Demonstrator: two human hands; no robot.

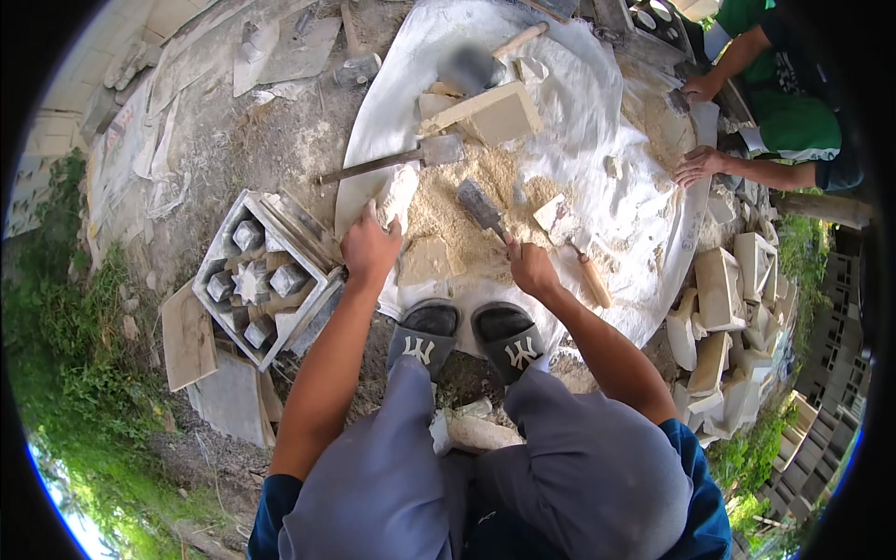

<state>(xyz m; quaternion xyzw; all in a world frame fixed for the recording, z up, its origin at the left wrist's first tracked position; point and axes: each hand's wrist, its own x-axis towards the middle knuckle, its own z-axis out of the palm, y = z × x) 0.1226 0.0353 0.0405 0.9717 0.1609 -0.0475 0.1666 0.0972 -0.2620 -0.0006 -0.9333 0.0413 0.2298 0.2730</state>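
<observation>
My left hand [371, 245] is closed around the near end of a pale, dust-covered block [399, 194], at the left side of a heap of sandy crumbs [446, 201]. In my right hand [534, 271] is the handle of a trowel [479, 203]; its grey, dusty blade points away to the left and lies over the heap. Between my hands rests a flat tan slab [426, 261]. Just right of the trowel lies a pale broken chunk [551, 213], and near it a second tool with a wooden handle [594, 278].
A white sheet [644, 271] spreads under the heap. Beyond are a long-handled flat blade [441, 149] and a rectangular block [504, 114]. A hexagonal mould [257, 280] stands at left, stacked cast pieces [721, 291] at right. Another person's hand [700, 166] reaches in at upper right.
</observation>
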